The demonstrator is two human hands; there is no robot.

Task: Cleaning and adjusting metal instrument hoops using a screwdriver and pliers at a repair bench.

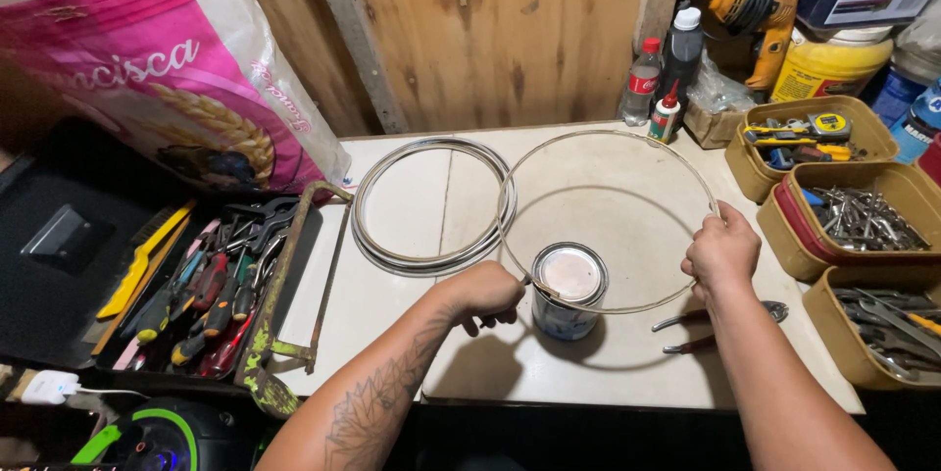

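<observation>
Head camera looks down on a cluttered white workbench, so going left to right: way over on the left there's a pink sack leaning against the wall, then a tray of screwdrivers and pliers with a rusty hacksaw lying along its right edge. Next comes a coil of wire lying flat on the bench, untouched.

Then the hands. The left hand is closed in a fist, pinching the near-left part of a big wire hoop, right beside a small tin can. The can stands upright inside the hoop, at its near edge, and the wire passes right by its rim. The right hand is closed on the hoop's right side. So the hoop lies between the two hands and stretches away from the person toward the wall, roughly round, not really longer one way. The left hand is the one closer to the can.

Red-handled pliers lie just under the right wrist. Far right, tan bins of tools are lined up.
</observation>
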